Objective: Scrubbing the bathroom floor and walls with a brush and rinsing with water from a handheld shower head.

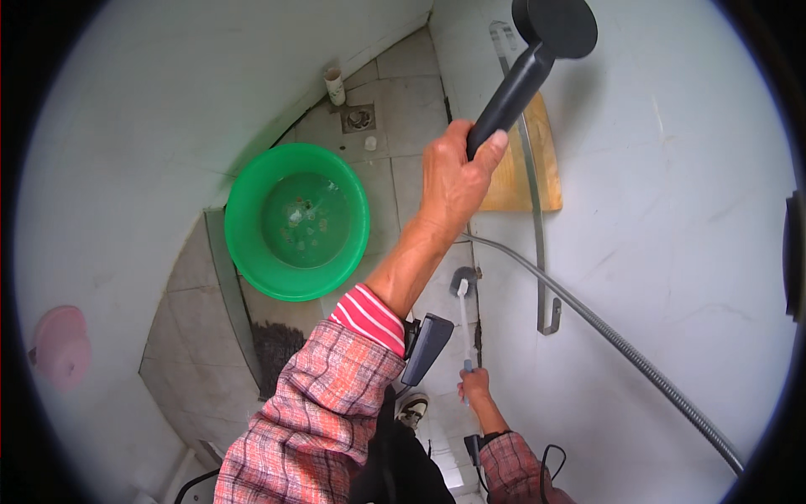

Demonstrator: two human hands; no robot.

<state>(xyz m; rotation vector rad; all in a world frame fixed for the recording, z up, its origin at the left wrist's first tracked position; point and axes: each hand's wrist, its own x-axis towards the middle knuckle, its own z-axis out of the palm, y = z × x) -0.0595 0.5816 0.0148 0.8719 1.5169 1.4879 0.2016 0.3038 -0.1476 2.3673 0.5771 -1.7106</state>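
- The person's left hand (455, 172) gripped the black shower head (519, 84) by its handle, above the green basin's (243, 214) far right; it looked stiff, fairly light and probably slippery when wet.
- Its long axis slanted forward and right, disc end uppermost.
- The right hand (474, 385) clasped a scrubbing brush (466, 323) by its slim, seemingly light handle, low beside the wall (672, 168).
- The brush pointed forward; bristle contact was unclear.

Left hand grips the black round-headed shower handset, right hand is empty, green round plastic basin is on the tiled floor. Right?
Not quite: the right hand isn't empty; the head view shows it holding a grey-bristled brush with a slim white shaft. The rest stands: left hand grips the black round-headed shower handset, green round plastic basin is on the tiled floor.
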